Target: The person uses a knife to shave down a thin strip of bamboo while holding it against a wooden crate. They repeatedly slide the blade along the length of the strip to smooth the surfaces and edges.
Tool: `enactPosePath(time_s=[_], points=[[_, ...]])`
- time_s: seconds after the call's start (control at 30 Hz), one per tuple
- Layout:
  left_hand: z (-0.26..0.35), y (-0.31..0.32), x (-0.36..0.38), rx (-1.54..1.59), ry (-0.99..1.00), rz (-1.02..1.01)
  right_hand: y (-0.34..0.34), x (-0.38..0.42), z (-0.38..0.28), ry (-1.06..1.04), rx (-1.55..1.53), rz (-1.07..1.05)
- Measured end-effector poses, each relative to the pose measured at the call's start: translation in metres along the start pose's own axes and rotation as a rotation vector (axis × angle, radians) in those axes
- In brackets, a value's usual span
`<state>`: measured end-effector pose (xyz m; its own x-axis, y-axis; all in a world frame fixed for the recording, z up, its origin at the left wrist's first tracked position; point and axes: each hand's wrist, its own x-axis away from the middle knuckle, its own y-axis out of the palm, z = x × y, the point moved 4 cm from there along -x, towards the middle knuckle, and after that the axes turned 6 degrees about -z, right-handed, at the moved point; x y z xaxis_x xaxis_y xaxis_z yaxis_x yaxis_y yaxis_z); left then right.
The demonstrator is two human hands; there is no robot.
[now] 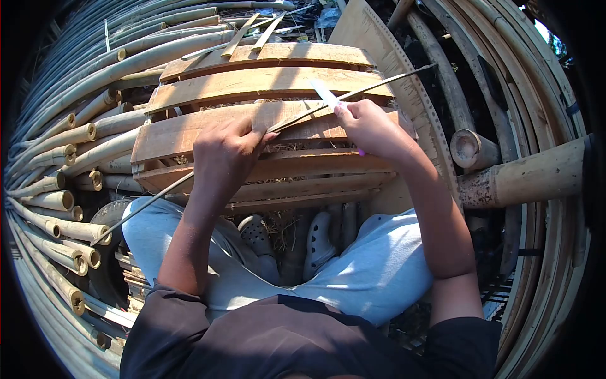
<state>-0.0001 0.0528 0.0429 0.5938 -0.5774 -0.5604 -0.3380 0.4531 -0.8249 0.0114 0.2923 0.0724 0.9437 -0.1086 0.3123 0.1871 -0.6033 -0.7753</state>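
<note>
A long thin bamboo strip [394, 78] slants over the wooden slatted bench [265, 86], from lower left to upper right. My left hand [226, 150] is closed round it near the middle, its fingertips at the bench's near slats. My right hand [374, 130] grips a knife [324, 93], the pale blade pointing up and left across the strip. A bit of pink handle shows below that fist, and the rest is hidden in the palm. Close to the blade, a small sliver [308, 106] stands up from the strip.
Stacked bamboo poles [76, 134] fill the left side, cut ends toward me. Thick bamboo [524, 174] and long poles stand at right, beside a plywood sheet [404, 69]. Loose flat strips [268, 33] lie at the bench's far edge. My clogs [320, 243] are below.
</note>
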Motion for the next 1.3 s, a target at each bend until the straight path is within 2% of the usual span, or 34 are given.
enactPosePath(time_s=[0.03, 0.07, 0.1, 0.17, 0.23, 0.3, 0.37, 0.43, 0.5, 0.6, 0.63, 0.7, 0.77, 0.8, 0.9, 0.93, 0.97, 1.03, 1.1, 1.13, 1.17, 1.23, 1.3], points=[[0.000, -0.002, -0.001, 0.000, 0.031, 0.046, -0.011, -0.002, 0.003, 0.107, -0.026, -0.017], [-0.001, -0.003, -0.002, 0.001, 0.028, 0.046, -0.018, -0.011, 0.019, 0.133, 0.087, 0.094], [-0.002, -0.002, -0.003, 0.013, 0.038, 0.039, -0.023, -0.008, 0.020, 0.178, 0.066, 0.139], [0.000, -0.002, -0.004, 0.026, 0.052, 0.036, -0.014, -0.013, 0.028, 0.154, 0.038, 0.101], [0.000, 0.003, -0.001, 0.029, -0.043, -0.039, 0.011, 0.003, -0.003, -0.057, 0.022, -0.072], [0.000, 0.003, -0.001, 0.031, -0.033, -0.030, 0.038, 0.026, -0.035, -0.068, -0.041, -0.288], [-0.002, 0.003, 0.001, 0.031, -0.021, -0.028, 0.032, 0.022, -0.031, -0.073, 0.017, -0.232], [-0.004, 0.005, 0.001, 0.045, -0.011, -0.016, 0.011, -0.003, 0.002, 0.006, 0.025, -0.095], [-0.002, 0.003, 0.001, 0.019, -0.029, -0.040, -0.019, -0.008, 0.019, 0.174, 0.091, 0.121], [0.002, -0.007, -0.004, -0.010, -0.002, -0.043, -0.017, -0.013, 0.022, 0.144, -0.003, 0.051], [0.005, -0.008, -0.006, -0.014, 0.032, -0.026, 0.017, -0.004, -0.003, -0.068, -0.046, -0.113], [0.005, -0.006, -0.005, -0.002, 0.021, -0.018, 0.035, 0.008, -0.015, -0.154, 0.227, 0.157], [0.004, -0.006, -0.004, 0.015, 0.015, -0.015, 0.020, 0.006, -0.010, -0.036, -0.075, -0.120], [0.001, -0.004, -0.004, 0.026, 0.021, -0.051, 0.009, -0.001, 0.000, -0.043, -0.117, -0.148], [-0.005, 0.001, -0.004, 0.058, 0.028, -0.090, -0.019, -0.013, 0.025, 0.176, 0.037, 0.032], [-0.005, 0.002, -0.004, 0.082, 0.040, -0.094, -0.020, -0.009, 0.019, 0.218, -0.017, 0.019], [-0.004, 0.002, -0.005, 0.083, 0.043, -0.090, -0.012, -0.015, 0.025, 0.167, -0.016, 0.044], [-0.001, -0.001, -0.005, 0.120, 0.059, -0.017, 0.016, 0.001, -0.009, -0.052, -0.007, -0.169], [-0.002, -0.002, -0.004, 0.111, 0.067, -0.011, 0.030, 0.005, -0.012, -0.115, 0.092, 0.021], [-0.002, -0.002, -0.003, 0.109, 0.079, -0.011, 0.022, 0.003, -0.009, -0.009, -0.036, -0.160], [-0.002, -0.002, -0.003, 0.110, 0.083, -0.016, 0.007, 0.006, -0.010, 0.067, -0.162, -0.202], [-0.003, -0.001, -0.003, 0.071, 0.062, -0.067, -0.013, -0.013, 0.018, 0.178, -0.098, -0.087], [-0.004, -0.001, -0.002, 0.061, 0.061, -0.075, -0.007, -0.017, 0.024, 0.174, -0.090, -0.035]])
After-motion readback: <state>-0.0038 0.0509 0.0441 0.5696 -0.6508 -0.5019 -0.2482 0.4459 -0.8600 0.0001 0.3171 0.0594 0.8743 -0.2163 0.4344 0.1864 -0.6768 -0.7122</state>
